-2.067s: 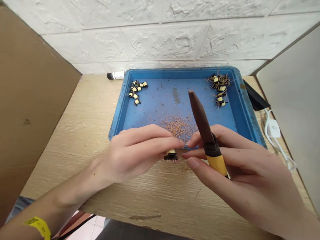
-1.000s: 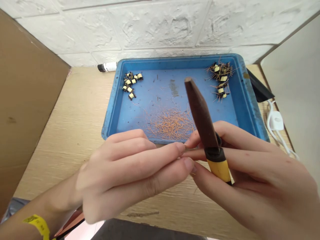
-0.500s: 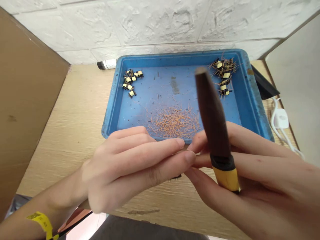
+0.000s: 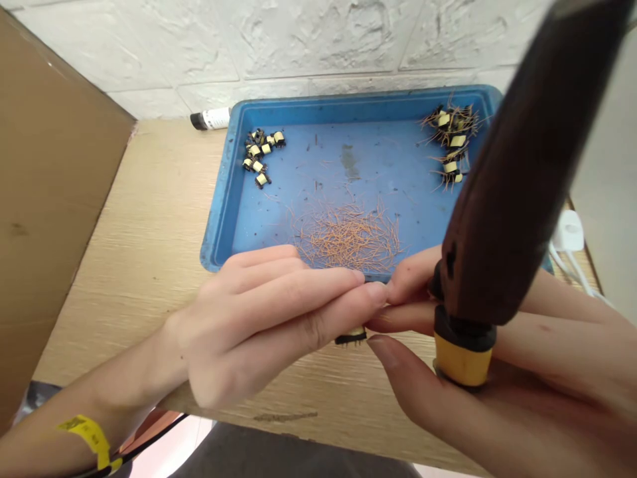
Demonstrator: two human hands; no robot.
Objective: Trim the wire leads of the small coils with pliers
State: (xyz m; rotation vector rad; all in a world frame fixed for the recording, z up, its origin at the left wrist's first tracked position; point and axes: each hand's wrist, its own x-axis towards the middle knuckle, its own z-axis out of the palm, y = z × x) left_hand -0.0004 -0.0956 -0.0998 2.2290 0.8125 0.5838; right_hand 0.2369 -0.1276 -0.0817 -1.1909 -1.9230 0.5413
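Wooden table (image 4: 134, 219) bearing a blue tray (image 4: 217, 199): loose bobbins (image 4: 259, 154) far left, wired bobbins (image 4: 452, 141) far right, orange wire clippings (image 4: 348, 236) mid-tray. Off the tray's near edge, the left hand (image 4: 259, 325) pinches a small bobbin (image 4: 351, 338); the right hand (image 4: 537, 405) grips a dark tool (image 4: 497, 199) upright. Close, steady fingertips suit so small a part.

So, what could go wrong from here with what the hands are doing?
The small yellow-and-black coil is held only at the fingertips of the left hand, over the wooden table rather than the blue tray, so it could slip and be lost. The dark tapered tool in the right hand tilts up towards the camera and might knock it or block the view.
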